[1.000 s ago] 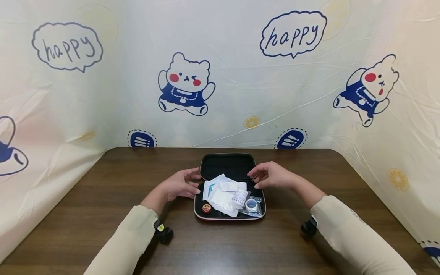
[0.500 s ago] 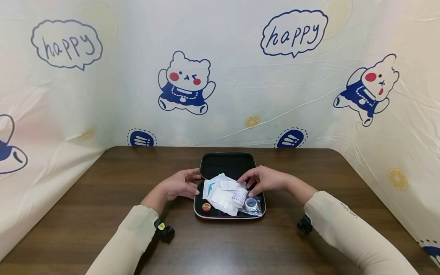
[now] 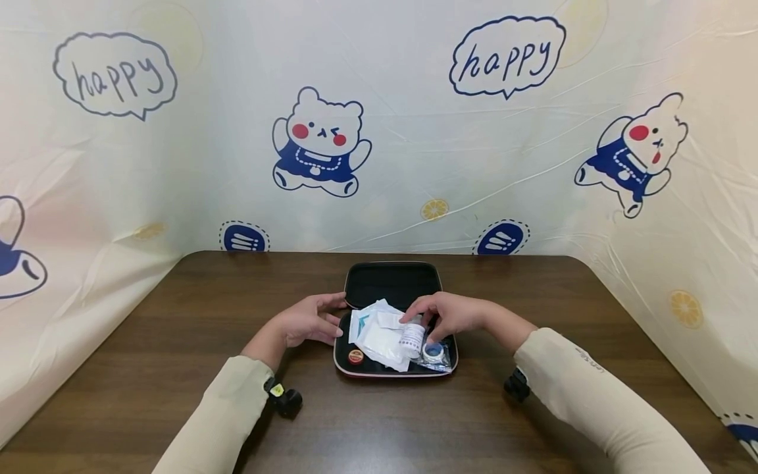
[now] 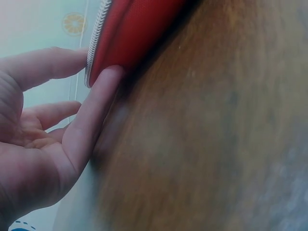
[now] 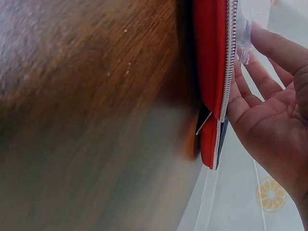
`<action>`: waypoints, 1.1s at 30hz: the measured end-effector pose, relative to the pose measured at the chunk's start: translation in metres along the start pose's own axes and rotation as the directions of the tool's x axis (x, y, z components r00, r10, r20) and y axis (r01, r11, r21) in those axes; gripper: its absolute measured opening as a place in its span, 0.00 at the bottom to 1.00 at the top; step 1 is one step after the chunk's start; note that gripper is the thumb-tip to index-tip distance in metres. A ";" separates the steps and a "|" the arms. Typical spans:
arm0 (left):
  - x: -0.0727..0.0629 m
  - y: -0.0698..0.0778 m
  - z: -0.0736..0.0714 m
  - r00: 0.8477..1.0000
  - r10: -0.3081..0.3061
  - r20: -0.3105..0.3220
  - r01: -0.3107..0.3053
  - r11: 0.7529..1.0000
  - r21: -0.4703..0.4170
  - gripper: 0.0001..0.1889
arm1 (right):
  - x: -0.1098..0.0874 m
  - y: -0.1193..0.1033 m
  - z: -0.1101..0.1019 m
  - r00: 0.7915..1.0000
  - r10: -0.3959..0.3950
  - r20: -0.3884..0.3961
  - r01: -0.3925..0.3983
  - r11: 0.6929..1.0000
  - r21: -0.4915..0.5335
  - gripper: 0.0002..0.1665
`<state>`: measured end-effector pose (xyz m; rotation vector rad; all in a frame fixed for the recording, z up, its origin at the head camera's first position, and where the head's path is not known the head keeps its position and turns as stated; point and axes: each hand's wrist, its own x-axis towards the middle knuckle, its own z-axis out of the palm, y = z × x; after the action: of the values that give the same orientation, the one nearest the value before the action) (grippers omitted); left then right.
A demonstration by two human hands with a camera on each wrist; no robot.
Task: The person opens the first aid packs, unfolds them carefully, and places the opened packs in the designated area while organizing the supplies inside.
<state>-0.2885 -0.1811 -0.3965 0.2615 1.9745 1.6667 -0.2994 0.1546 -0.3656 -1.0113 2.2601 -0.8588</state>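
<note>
- Head view: the right hand [image 3: 456, 312] reaches over the case's 3 o'clock side, fingers parted and loosely bent; the thumb is near the tape and the forefinger over the white packets. Whether the fingertips touch the gauze bandage roll [image 3: 411, 340] between them cannot be told. In the right wrist view, the thumb is at clear plastic wrap.
- At the case's 9 o'clock edge, the left hand [image 3: 304, 320] has its fingers spread, holding nothing up; the left wrist view shows one fingertip on the red shell and another at the silvery zipper [image 4: 97, 36].
- White packets [image 3: 379, 339] lie heaped in the base, spreading from the bandage roll toward 9 o'clock.
- A roll of blue-centred white tape [image 3: 433, 353] in a clear wrapper lies at the bandage roll's 4 o'clock.
- A small round red container [image 3: 355, 357] sits toward the base's 8 o'clock corner.
- Around these is the red zippered case [image 3: 397, 376], black inside, its lid laid open toward 12 o'clock.
- Beneath is a brown wood-grain desk [image 3: 379, 434].
- Pale sleeves come in from 7 and 5 o'clock.
- Beyond 12 o'clock hangs a pale backdrop [image 3: 408, 145] printed with bears, orange slices and "happy" bubbles.
</note>
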 end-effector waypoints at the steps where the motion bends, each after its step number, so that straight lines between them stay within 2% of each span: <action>1: 0.000 0.000 0.000 1.000 0.000 0.000 0.000 1.000 -0.002 0.45 | 0.000 0.000 0.000 1.000 0.005 -0.005 -0.005 1.000 -0.004 0.27; 8: 0.000 0.001 0.002 1.000 0.001 0.001 -0.001 1.000 -0.013 0.45 | 0.000 -0.001 -0.001 0.998 0.042 -0.040 -0.041 0.999 0.009 0.20; 14: 0.001 0.000 0.001 1.000 -0.002 -0.005 0.002 1.000 -0.003 0.45 | -0.006 0.000 -0.009 0.998 0.033 -0.057 -0.030 0.998 0.048 0.17; 21: 0.001 -0.002 0.001 1.000 -0.002 -0.003 0.002 1.000 0.000 0.44 | -0.009 0.001 -0.019 0.997 0.036 -0.071 -0.026 0.990 0.141 0.18; 28: -0.001 -0.003 0.000 1.000 -0.004 -0.014 0.004 1.000 -0.002 0.44 | -0.005 0.004 -0.035 0.998 -0.018 -0.062 0.032 0.975 0.221 0.18; 33: -0.001 -0.002 0.000 1.000 0.008 0.006 -0.008 1.000 -0.004 0.45 | -0.003 0.008 -0.049 0.994 0.010 -0.107 0.022 0.957 0.290 0.20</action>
<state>-0.2867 -0.1820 -0.3983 0.2730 1.9676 1.6731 -0.3337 0.1769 -0.3381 -0.8544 2.1338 -1.2331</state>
